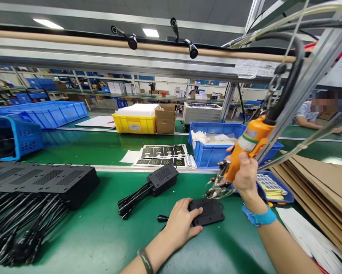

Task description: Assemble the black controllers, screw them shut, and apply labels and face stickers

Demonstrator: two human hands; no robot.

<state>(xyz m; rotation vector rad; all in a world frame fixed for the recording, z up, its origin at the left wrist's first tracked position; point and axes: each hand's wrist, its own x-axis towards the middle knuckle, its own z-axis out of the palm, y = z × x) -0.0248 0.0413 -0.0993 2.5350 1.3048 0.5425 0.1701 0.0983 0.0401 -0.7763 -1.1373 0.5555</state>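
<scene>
My left hand (180,220) holds a flat black plastic case (208,212) down on the green bench, with fingers over its left end and the thumb at the near edge. A short black cable with a connector (162,218) lies left of that hand. My right hand (246,177) is wrapped round an orange power screwdriver (252,139), which hangs from a hook and a thick black hose. The tool tilts down to the left, its tip above and just beyond the case. Another black case with cables (163,178) lies farther back, apart from both hands.
Several black cased units (65,180) with bundled cables line the left. At the back stand a blue bin (208,156), printed label sheets (162,155) and a yellow bin (134,123). Cardboard sheets (322,186) and a small blue tray (288,196) lie right. A person (308,114) sits beyond.
</scene>
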